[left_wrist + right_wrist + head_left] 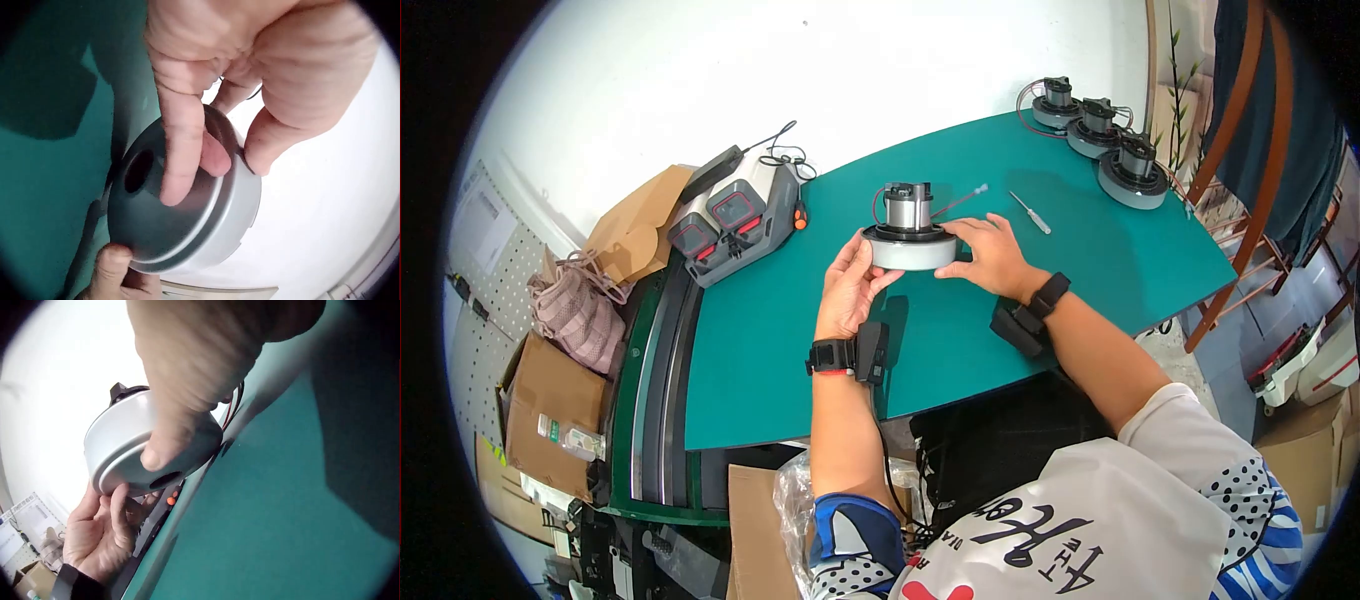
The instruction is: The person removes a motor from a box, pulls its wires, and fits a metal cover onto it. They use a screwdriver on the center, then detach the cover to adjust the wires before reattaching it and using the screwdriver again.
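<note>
A blower motor (908, 255) with a silver body on a black plate and a round grey housing is held above the table. My left hand (855, 280) grips its left side, thumb at the rim and fingers spread under the base. On the right side, my right hand (992, 252) holds the rim between thumb and fingers. The left wrist view shows the housing's underside (194, 228) with a dark round hole. In the right wrist view my right thumb presses the grey housing (119, 440). Thin red wires run from the motor.
A small screwdriver (1030, 213) lies right of the motor on the green table (780, 370). Several similar motors (1133, 175) stand at the back right. A grey device with red parts (740, 215) and a cardboard box (640, 225) are at the left.
</note>
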A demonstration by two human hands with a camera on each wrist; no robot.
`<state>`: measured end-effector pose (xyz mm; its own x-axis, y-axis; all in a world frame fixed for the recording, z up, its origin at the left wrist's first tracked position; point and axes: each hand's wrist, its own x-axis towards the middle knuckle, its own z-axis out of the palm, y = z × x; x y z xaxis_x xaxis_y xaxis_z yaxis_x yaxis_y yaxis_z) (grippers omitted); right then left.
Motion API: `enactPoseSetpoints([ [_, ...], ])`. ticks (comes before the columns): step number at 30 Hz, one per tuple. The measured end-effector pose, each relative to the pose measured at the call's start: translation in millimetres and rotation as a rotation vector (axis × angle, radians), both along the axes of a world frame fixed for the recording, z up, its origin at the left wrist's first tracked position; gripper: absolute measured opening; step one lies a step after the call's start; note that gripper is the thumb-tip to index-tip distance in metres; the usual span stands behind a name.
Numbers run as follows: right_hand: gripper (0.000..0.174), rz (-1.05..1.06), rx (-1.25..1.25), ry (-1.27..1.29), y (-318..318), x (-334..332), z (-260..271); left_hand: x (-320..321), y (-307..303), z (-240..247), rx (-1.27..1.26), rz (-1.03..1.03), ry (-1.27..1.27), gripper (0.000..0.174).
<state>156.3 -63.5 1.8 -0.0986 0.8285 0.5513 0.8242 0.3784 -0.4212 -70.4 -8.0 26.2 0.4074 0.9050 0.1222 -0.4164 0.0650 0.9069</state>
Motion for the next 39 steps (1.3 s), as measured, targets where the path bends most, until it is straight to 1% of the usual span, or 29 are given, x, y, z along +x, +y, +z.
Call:
enactPoseSetpoints([
  [1, 0.074, 0.0, 0.0, 0.0, -1, -1, 1, 0, 1, -1, 0.005, 0.012, 0.007, 0.041],
  [3, 0.07, 0.027, -0.038, 0.156, -3, -1, 5, -1, 2, 0, 0.013, 0.023, 0.015, 0.041],
  [5, 0.067, 0.031, -0.036, 0.153, -4, 1, 7, -4, 1, 1, -0.008, 0.049, 0.042, 0.048],
  [9, 0.059, 0.019, -0.017, 0.114, -4, 3, 9, -2, -4, 3, 0.023, 0.102, 0.128, 0.047],
  [11, 0.059, 0.038, 0.034, 0.154, 2, 5, 3, 0, -5, 3, 0.057, 0.155, 0.184, 0.04],
  [12, 0.06, 0.058, 0.084, 0.191, 3, 5, 3, 0, -5, 4, 0.058, 0.154, 0.184, 0.04],
  [14, 0.059, 0.055, 0.092, 0.187, 4, 7, 3, 1, -6, 3, 0.079, 0.165, 0.194, 0.038],
  [15, 0.058, 0.053, 0.101, 0.183, 3, 6, 4, 0, -5, 2, 0.078, 0.164, 0.195, 0.038],
  [16, 0.058, 0.052, 0.101, 0.183, 2, 6, 5, 0, -4, 2, 0.069, 0.163, 0.187, 0.042],
  [17, 0.058, 0.055, 0.072, 0.191, 1, 6, 7, -1, -3, 1, 0.061, 0.164, 0.178, 0.046],
  [18, 0.058, 0.06, 0.043, 0.199, 0, 6, 8, 0, -4, 2, 0.062, 0.163, 0.178, 0.046],
  [20, 0.058, 0.061, 0.062, 0.199, 2, 6, 7, 3, -6, 4, 0.08, 0.195, 0.17, 0.037],
  [24, 0.059, 0.071, 0.112, 0.223, 2, 4, 5, 1, -5, 3, 0.079, 0.199, 0.172, 0.038],
  [25, 0.059, 0.071, 0.113, 0.223, 1, 3, 5, 0, -3, 1, 0.106, 0.23, 0.189, 0.038],
  [27, 0.058, 0.08, 0.057, 0.266, -2, 1, 5, -1, -3, 0, 0.134, 0.26, 0.204, 0.037],
  [29, 0.057, 0.076, 0.055, 0.266, -1, 2, 5, 1, -4, 3, 0.236, 0.339, 0.3, 0.041],
  [33, 0.055, 0.073, 0.009, 0.259, -3, 1, 6, 3, -2, 1, 0.267, 0.356, 0.311, 0.041],
  [35, 0.055, 0.082, -0.013, 0.269, -6, 0, 9, 3, 3, -4, 0.35, 0.407, 0.287, 0.039],
  [37, 0.055, 0.092, -0.036, 0.28, -9, -1, 13, 5, 0, -1, 0.305, 0.397, 0.251, 0.036],
  [39, 0.057, 0.075, -0.08, 0.236, -9, -1, 16, 7, -3, 2, 0.259, 0.387, 0.215, 0.034],
])
